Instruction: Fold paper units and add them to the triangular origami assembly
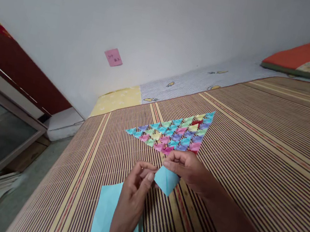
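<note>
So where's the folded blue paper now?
In the head view, the folded blue paper is below and slightly right of centre, held in the right hand, with the left hand beside its left corner and the colourful paper triangle just beyond.

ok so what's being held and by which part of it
A folded light-blue paper: the right hand pinches it at its top; the left hand is at its left corner, but whether it grips there cannot be told.
</note>
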A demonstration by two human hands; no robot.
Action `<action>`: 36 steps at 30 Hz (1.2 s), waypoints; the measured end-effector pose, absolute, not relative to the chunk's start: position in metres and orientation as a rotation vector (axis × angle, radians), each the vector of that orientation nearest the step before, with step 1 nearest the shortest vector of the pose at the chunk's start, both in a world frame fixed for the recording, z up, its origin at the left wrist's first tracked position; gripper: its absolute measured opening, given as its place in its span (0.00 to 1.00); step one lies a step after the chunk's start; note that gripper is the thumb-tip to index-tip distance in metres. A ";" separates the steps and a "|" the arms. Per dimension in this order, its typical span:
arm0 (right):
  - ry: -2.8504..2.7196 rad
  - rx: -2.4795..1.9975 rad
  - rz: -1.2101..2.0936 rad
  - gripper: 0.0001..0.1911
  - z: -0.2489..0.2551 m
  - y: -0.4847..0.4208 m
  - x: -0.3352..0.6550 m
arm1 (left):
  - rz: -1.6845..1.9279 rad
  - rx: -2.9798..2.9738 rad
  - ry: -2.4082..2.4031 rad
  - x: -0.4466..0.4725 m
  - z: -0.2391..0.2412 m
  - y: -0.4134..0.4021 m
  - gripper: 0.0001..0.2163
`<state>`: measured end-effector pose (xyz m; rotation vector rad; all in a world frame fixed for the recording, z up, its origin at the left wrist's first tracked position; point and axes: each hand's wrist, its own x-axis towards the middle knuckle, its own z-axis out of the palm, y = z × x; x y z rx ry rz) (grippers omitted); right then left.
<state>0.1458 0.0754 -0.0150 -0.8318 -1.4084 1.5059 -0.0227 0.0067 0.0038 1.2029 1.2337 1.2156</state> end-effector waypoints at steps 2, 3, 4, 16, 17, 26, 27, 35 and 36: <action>-1.358 -0.833 1.547 0.18 -0.015 0.075 0.146 | 1.143 1.274 1.187 -0.028 0.006 0.002 0.10; -1.348 -0.834 1.559 0.18 -0.015 0.075 0.145 | 1.117 1.291 1.169 -0.030 0.007 0.001 0.11; -1.343 -0.836 1.569 0.18 -0.015 0.075 0.145 | 1.103 1.293 1.156 -0.031 0.006 0.000 0.12; -1.314 -0.766 1.522 0.13 -0.011 0.071 0.138 | 1.143 1.155 1.045 -0.034 -0.007 0.003 0.15; -1.319 -0.761 1.518 0.13 -0.011 0.071 0.138 | 1.133 1.149 1.023 -0.034 -0.006 0.003 0.15; -1.458 -0.599 1.521 0.12 -0.007 0.065 0.148 | 1.376 0.998 1.130 -0.041 -0.008 0.008 0.16; -1.512 -0.593 1.502 0.12 -0.005 0.064 0.150 | 1.401 0.989 1.146 -0.043 -0.009 0.008 0.16; -1.574 -0.682 1.304 0.05 0.003 0.059 0.143 | 1.439 1.200 1.333 -0.040 -0.008 0.004 0.09; -1.563 -0.691 1.291 0.05 0.003 0.059 0.141 | 1.449 1.217 1.352 -0.038 -0.007 0.005 0.09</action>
